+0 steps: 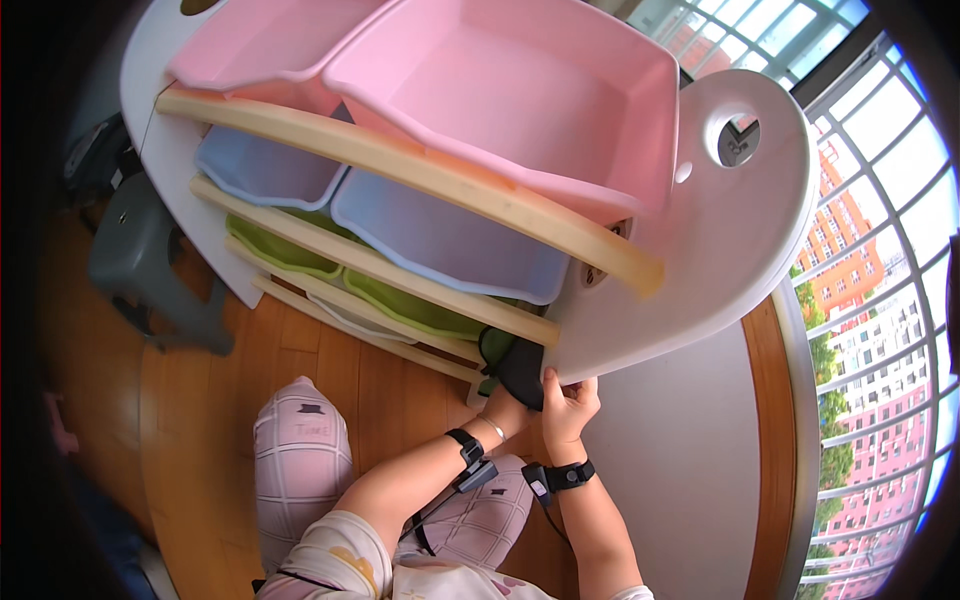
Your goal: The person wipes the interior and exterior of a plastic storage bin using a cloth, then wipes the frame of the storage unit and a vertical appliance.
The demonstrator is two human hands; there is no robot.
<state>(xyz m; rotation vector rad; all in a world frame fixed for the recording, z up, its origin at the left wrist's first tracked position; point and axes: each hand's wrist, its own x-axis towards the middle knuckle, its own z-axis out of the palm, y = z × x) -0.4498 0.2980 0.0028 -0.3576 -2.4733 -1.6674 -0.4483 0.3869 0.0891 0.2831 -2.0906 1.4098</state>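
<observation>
- The black piece lies at the rack's lower right corner, its long axis seeming to slant from the rack toward you.
- Your left hand is just below it, nearer the rack's middle; its fingers are hidden, so I cannot tell its grip.
- Your right hand pinches the rack's edge, just right of the piece.

- White end panel of a storage rack, smooth and curved, round hole at upper right, lower corner near centre.
- Black object, partly hidden, beside that corner, below centre.
</observation>
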